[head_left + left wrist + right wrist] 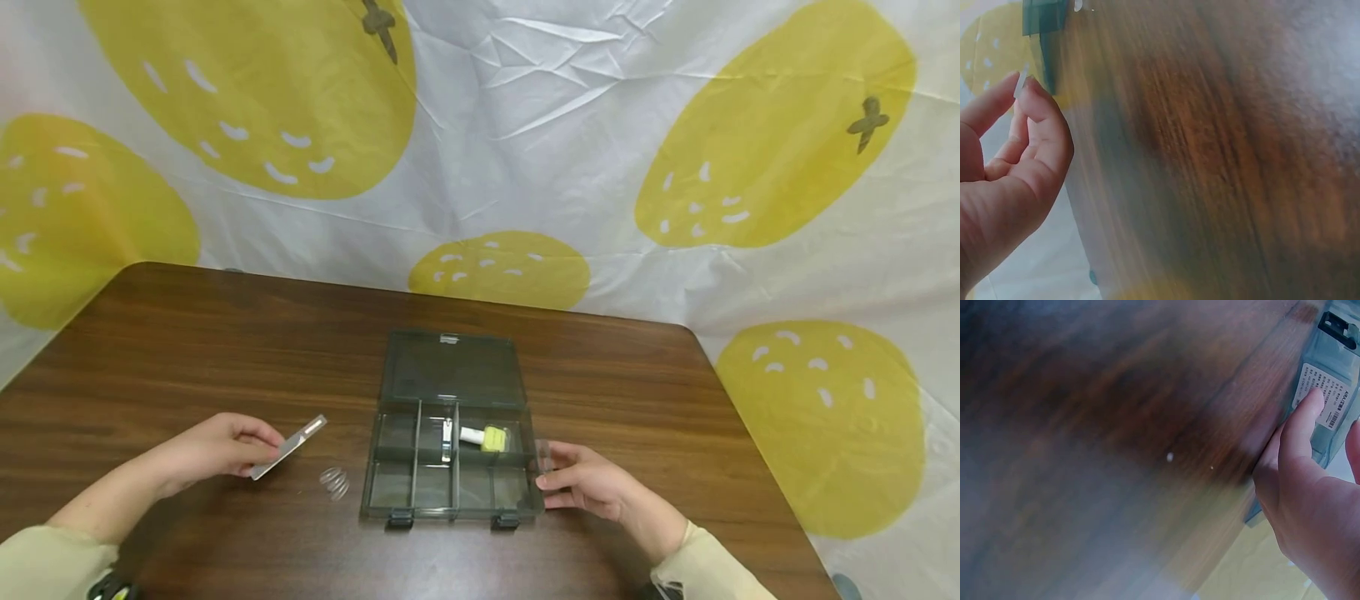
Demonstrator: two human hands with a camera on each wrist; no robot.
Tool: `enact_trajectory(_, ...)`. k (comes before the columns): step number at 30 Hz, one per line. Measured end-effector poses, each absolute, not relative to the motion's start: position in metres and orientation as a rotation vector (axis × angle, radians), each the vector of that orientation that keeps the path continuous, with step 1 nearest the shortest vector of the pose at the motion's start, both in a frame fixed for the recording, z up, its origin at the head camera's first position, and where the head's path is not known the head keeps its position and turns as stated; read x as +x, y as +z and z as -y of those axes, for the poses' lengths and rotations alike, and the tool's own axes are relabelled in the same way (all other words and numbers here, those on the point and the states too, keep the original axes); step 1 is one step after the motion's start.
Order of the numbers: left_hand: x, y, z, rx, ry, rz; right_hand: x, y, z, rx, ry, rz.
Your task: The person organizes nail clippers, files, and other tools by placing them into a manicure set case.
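My left hand (225, 450) pinches a flat, thin silvery-white strip (288, 447) between thumb and fingers, held slanted over the table. In the left wrist view only the pale edge of the strip (1020, 84) shows at the fingertips. A dark translucent compartment box (437, 487) lies with its lid (453, 371) laid back. Inside are a nail clipper (447, 439) and a yellow bottle with a white cap (492, 439). Beside its right wall is my right hand (588, 483), its extended digit resting on the white label (1335, 394) there.
A clear coil-like thing (334, 483) lies on the wooden table (247, 350) between my left hand and the box. Two dark latches (400, 518) stick out from the box's front edge. A white curtain (517, 175) with yellow fruit prints hangs behind the table.
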State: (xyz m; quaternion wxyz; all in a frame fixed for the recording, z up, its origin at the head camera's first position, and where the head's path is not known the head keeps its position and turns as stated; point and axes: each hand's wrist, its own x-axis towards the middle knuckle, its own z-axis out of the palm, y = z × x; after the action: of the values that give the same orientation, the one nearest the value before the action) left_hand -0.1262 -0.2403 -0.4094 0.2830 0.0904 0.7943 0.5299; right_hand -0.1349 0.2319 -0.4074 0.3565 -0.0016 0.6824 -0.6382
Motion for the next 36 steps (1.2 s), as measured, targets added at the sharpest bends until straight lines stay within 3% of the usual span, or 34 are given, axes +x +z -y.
enact_trajectory(36,-0.141,-0.385,0.190,0.337,1.522,-1.952,-0.136,-0.413,-0.238,-0.055,-1.680,-1.688)
